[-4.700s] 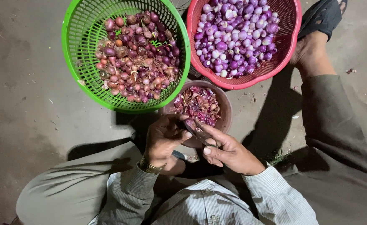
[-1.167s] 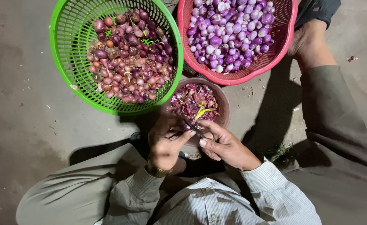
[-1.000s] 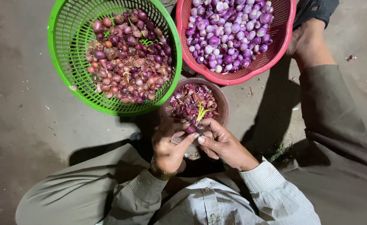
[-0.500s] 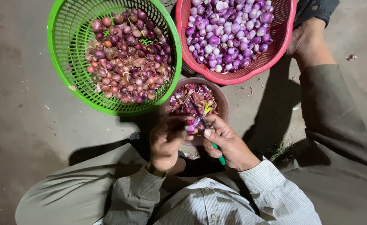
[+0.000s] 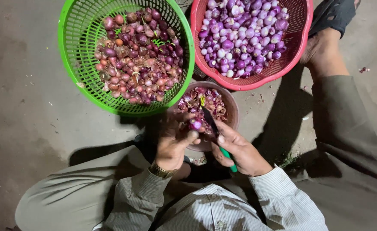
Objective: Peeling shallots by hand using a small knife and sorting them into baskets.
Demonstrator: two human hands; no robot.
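A green basket [image 5: 75, 51] of unpeeled shallots sits leftmost. The left hand [image 5: 174, 143] pinches 1 small shallot [image 5: 195, 125] over the brown bowl [image 5: 232, 112] of skins – light, firm, probably slippery once peeled, best held by its sides. The right hand [image 5: 239, 150] is closed around a green-handled knife [image 5: 217, 132] – its blade beside the shallot. A red basket [image 5: 295, 51] holds peeled ones.

left hand [image 5: 174, 141]: raised in front of the chest, fingers curled inward, fingertips pinched together, a gold-coloured band at the wrist
right hand [image 5: 239, 150]: just beside the left, fist closed in a grip, thumb stretched forward
forearms: both bent inward in striped sleeves
right foot [image 5: 323, 54]: bare, sole flat
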